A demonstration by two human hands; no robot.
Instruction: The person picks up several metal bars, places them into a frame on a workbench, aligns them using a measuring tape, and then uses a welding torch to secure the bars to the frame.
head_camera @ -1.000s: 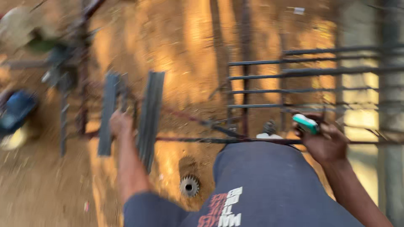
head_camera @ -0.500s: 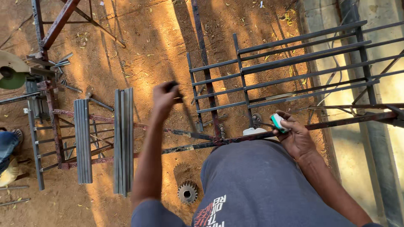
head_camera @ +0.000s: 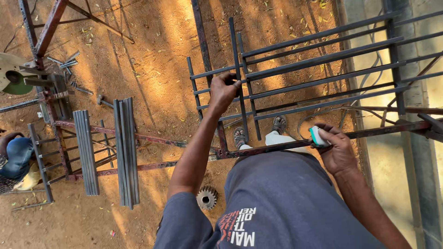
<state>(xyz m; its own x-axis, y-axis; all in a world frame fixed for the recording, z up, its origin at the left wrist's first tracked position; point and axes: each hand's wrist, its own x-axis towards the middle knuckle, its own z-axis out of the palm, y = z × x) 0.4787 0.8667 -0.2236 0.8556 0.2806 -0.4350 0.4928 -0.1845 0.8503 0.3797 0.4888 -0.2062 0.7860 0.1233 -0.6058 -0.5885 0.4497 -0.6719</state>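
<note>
My left hand point(head_camera: 224, 90) is stretched forward and closed around a dark upright bar of the metal grille point(head_camera: 318, 60) that lies across a rusty frame. My right hand point(head_camera: 336, 148) grips a small white and teal tape measure point(head_camera: 317, 136) pressed against the rusty crossbar point(head_camera: 277, 146) just in front of my body. My sandalled feet point(head_camera: 259, 131) show below the bars on the red dirt.
Two bundles of grey steel strips point(head_camera: 125, 150) lie over a rusty rack at left. A gear wheel point(head_camera: 206, 198) rests on the dirt near me. A cutting machine with a disc point(head_camera: 14, 76) stands far left, beside another person in blue point(head_camera: 16, 157). A concrete edge runs down the right.
The view has steadied and swung right. My left hand rose from the steel strips, reached forward and took hold of the grille bar. My right hand stayed at the crossbar with the tape measure.
</note>
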